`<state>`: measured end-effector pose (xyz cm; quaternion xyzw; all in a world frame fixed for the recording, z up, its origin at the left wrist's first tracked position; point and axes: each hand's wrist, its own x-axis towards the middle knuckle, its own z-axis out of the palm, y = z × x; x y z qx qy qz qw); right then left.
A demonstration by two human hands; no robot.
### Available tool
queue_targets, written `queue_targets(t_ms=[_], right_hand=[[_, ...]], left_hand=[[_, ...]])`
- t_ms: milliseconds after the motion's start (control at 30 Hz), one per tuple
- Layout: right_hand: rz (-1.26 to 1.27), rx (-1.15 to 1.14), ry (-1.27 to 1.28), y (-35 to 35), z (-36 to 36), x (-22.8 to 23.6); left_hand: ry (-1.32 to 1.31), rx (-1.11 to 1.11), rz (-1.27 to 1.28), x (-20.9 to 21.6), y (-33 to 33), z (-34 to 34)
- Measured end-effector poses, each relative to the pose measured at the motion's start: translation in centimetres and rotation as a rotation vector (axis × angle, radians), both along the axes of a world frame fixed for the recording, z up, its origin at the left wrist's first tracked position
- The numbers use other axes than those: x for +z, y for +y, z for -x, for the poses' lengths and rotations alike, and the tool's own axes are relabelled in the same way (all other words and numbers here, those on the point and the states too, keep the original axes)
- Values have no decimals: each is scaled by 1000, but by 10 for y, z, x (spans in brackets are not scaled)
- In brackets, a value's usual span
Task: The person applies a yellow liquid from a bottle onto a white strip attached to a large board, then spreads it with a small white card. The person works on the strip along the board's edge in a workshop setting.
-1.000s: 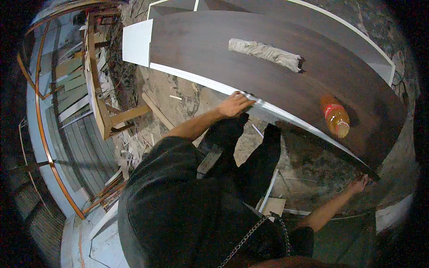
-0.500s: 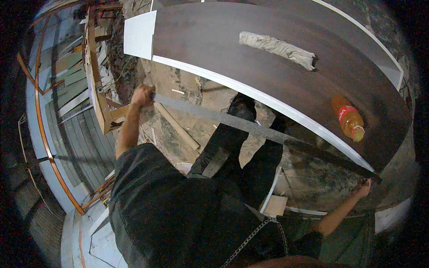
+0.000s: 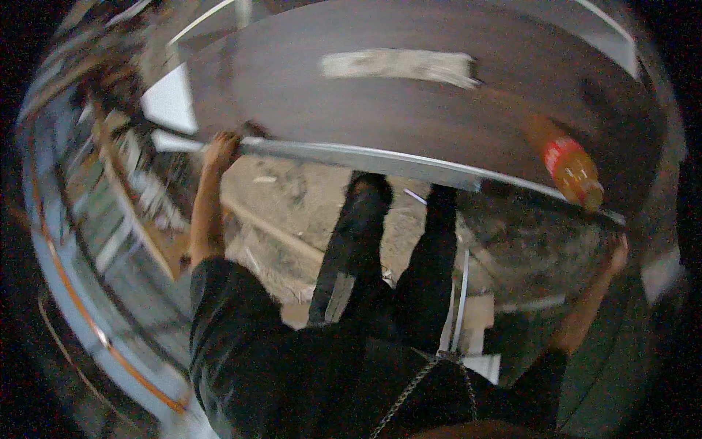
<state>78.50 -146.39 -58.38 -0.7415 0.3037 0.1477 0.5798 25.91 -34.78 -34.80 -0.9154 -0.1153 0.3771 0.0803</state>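
Observation:
A long, flat grey strip [image 3: 431, 175] runs along the near edge of a dark brown board [image 3: 307, 110]. My left hand [image 3: 221, 150] is closed around the strip's left end, beside the board's near left corner. At the far right, my right hand [image 3: 620, 252] is closed at the strip's other end, its fingers small and smeared by motion. The strip lies against or just in front of the board's pale edge; I cannot tell whether it touches along its full length.
On the board lie a crumpled, pale wrapped roll [image 3: 398, 67] and a bottle [image 3: 570, 172] of amber liquid with a red label, close to the near edge. A white panel [image 3: 170, 101] stands at the left corner. Wood scraps [image 3: 142, 183] are heaped at left. A pale batten [image 3: 270, 228] lies on the dirt floor.
The strip has moved away from my legs, up to the board's near edge, with both hands still on its ends. The view has turned, so the board and bottle appear shifted.

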Motion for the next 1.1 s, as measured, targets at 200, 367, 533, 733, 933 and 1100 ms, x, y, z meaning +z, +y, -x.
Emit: queue_targets(t_ms=[200, 367, 533, 733, 933, 1100], right_hand=[[181, -68, -27, 78, 33, 27], [127, -316, -207, 126, 20, 56], [186, -274, -296, 127, 28, 82], [187, -292, -233, 162, 29, 62], [235, -345, -156, 171, 32, 75], [458, -241, -241, 124, 15, 43]], left_hand=[[-171, 67, 307, -38, -22, -5], [-150, 121, 22, -52, -23, 19], [41, 293, 29, -66, -26, 9], [-86, 146, 28, -75, 13, 73], [-65, 65, 24, -70, -1, 72], [-155, 21, -36, -85, 17, 94]])
